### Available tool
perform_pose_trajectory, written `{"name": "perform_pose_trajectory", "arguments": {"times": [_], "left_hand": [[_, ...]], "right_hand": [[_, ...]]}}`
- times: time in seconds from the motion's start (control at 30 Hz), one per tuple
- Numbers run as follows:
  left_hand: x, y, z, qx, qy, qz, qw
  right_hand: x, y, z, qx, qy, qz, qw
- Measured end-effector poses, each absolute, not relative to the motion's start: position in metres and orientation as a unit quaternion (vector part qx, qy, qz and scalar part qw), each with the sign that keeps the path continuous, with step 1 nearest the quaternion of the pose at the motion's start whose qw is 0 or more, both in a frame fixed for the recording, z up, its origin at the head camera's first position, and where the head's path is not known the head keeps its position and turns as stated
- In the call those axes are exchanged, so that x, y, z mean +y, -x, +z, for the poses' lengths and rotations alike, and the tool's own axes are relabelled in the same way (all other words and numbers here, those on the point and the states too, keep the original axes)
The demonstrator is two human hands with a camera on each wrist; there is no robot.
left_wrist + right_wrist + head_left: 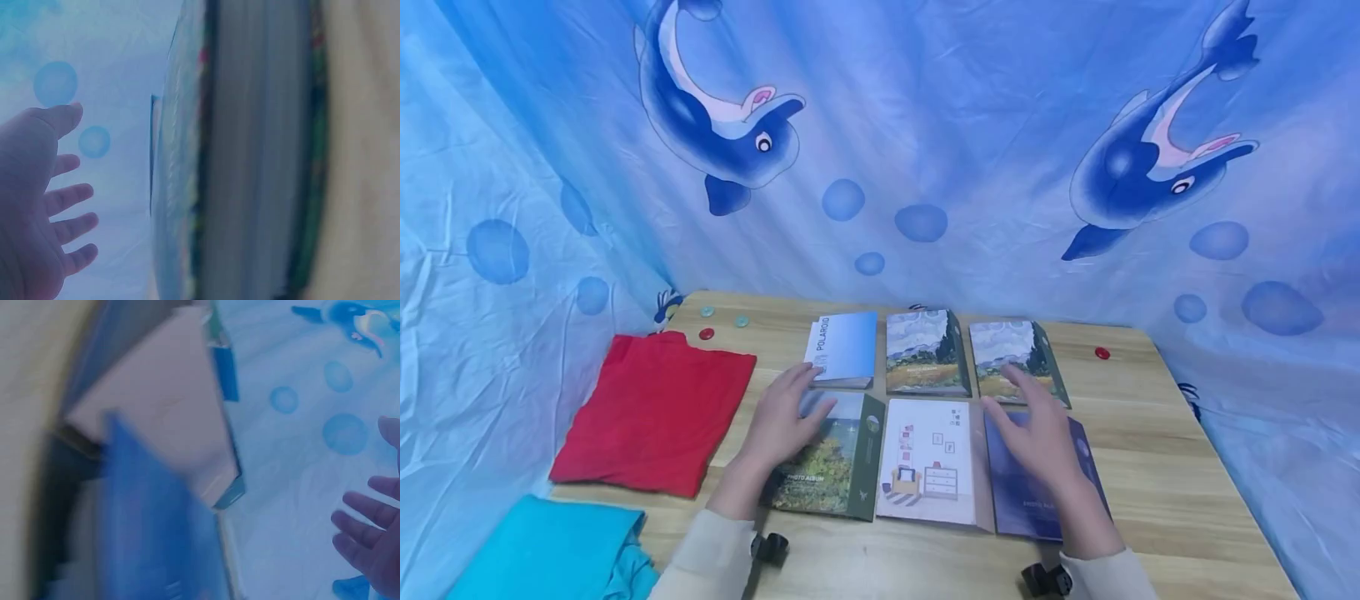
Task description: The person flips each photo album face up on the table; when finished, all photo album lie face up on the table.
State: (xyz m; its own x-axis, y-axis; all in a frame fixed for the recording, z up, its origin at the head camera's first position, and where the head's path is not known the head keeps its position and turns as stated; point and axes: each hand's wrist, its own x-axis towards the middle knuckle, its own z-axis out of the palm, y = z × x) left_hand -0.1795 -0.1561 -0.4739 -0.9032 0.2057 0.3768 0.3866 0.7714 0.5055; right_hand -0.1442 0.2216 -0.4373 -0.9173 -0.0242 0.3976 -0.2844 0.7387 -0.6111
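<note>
Photo albums lie in two rows on the wooden table in the head view. At the back are a blue and white Polaroid album (850, 337) and two albums with painted landscape covers (919, 346). The front row holds a green landscape album (820, 475), a white album with a drawn room (928, 442) and a dark blue album (1015, 500). My left hand (782, 421) hovers over the green album, its fingers spread. Above the dark blue album is my right hand (1041, 429), fingers also extended, holding nothing. Both wrist views show fingers apart from the albums.
Left of the albums lies a folded red cloth (655, 412), with a turquoise cloth (550, 550) nearer me. Small red and pale green discs (707, 333) sit at the back left, and another red disc (1102, 353) at the right. A dolphin-print curtain (970, 133) surrounds the table.
</note>
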Motion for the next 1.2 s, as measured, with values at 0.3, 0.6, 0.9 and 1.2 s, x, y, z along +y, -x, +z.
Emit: {"name": "perform_pose_trajectory", "arguments": {"times": [0.3, 0.6, 0.9, 1.2], "left_hand": [[-0.160, 0.194, -0.471, -0.925, 0.149, -0.315, 0.149], [-0.162, 0.202, -0.478, -0.930, 0.135, -0.320, 0.119], [-0.171, 0.214, -0.489, -0.909, 0.136, -0.381, 0.098], [-0.169, 0.224, -0.487, -0.918, 0.127, -0.366, 0.078]], "right_hand": [[0.205, 0.171, -0.422, -0.875, -0.122, 0.435, 0.173], [0.182, 0.203, -0.429, -0.827, -0.116, 0.538, 0.112], [0.162, 0.227, -0.439, -0.808, -0.083, 0.582, 0.042], [0.140, 0.245, -0.451, -0.793, -0.059, 0.606, 0.006]]}}
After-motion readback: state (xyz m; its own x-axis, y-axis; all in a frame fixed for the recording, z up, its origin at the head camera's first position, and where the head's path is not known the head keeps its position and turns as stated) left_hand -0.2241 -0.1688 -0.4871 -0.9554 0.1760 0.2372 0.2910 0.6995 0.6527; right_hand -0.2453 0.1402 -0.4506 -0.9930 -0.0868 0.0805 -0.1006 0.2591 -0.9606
